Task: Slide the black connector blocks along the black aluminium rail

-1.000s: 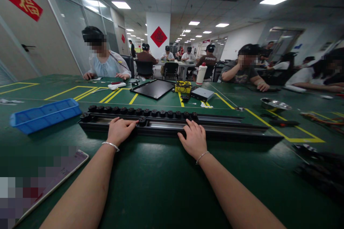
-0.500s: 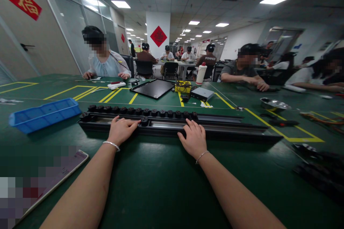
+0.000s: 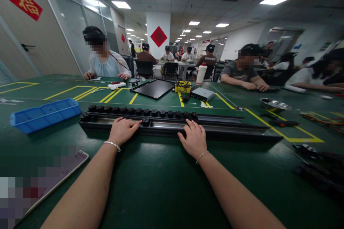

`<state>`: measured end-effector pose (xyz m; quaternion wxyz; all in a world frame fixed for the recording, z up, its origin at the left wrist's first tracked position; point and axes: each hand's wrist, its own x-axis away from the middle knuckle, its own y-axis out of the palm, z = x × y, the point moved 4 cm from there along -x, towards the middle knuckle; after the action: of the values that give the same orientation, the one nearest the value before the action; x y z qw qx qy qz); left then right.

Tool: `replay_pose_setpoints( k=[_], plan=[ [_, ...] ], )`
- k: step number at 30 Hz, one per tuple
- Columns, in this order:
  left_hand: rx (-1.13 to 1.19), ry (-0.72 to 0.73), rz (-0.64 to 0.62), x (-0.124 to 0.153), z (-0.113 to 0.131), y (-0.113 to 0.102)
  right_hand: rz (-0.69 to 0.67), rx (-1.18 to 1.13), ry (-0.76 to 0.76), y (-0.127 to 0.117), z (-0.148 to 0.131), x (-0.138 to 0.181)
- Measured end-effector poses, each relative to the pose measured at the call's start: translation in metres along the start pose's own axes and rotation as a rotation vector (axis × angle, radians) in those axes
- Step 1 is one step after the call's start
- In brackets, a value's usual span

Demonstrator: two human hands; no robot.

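A long black rail point(image 3: 228, 136) with a metallic inner channel lies across the green table in front of me. One small black wheel-like block point(image 3: 146, 121) sits in its channel, and another point(image 3: 85, 116) is at the left end. My left hand point(image 3: 123, 129) rests over the rail left of the middle block, fingers stretched out, a fingertip against that block's left side. Further right, my right hand point(image 3: 194, 136) lies on the rail's near side with fingers apart and nothing in them. Behind it, several similar black blocks point(image 3: 146, 112) stand in a row on a second black rail point(image 3: 223, 118).
To the left is a blue plastic bin point(image 3: 45, 114); a phone-like device point(image 3: 61, 175) lies nearer. Farther back are a flat black panel point(image 3: 154, 88), yellow box point(image 3: 183, 86), grey box point(image 3: 202, 94) and white bottle point(image 3: 201, 74). A metal bowl point(image 3: 274, 104) stands right. Co-workers sit beyond.
My left hand and the middle block have shifted very slightly to the right along the rail. My right hand stays in place.
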<state>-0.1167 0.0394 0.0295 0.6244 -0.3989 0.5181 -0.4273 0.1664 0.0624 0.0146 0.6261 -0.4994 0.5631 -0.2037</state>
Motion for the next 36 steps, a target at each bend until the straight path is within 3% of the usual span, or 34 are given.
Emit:
replay_pose_setpoints(
  k=[36],
  plan=[
    [0.082,0.017,0.041,0.0027,0.0038,-0.0048,-0.029,-0.013,0.013,-0.0013,-0.0005,-0.0012]
  ],
)
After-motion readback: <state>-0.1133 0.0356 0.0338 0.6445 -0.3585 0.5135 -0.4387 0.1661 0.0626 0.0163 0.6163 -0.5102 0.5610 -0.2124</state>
